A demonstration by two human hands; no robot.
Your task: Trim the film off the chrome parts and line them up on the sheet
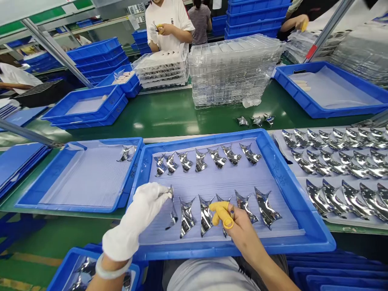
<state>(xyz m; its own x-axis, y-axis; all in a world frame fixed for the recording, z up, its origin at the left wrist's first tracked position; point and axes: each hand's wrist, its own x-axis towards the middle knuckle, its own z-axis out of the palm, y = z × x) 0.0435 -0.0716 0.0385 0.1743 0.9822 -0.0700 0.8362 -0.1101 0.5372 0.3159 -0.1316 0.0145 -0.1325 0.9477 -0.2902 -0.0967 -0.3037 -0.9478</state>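
My left hand [133, 218], in a white glove, pinches a shiny chrome part [172, 212] by its upper end. The part hangs edge-on over the left side of the blue tray [233, 252]. My right hand [233, 220], with yellow finger cots, hovers above the tray's front row; its thumb and finger tips are apart with nothing seen between them. Beneath it, a curved chrome part [224, 232] is partly hidden. A pointed chrome part [206, 218] lies just left of those fingertips. Several similar parts form a back row, including one chrome piece [200, 161].
A second blue tray [75, 208] at left holds a chrome piece [125, 153]. Rows of chrome parts [330, 161] lie on white sheeting at right. Behind stand stacked clear plastic trays [233, 72] and blue bins [97, 60]. A co-worker [169, 24] works across the green bench [160, 117].
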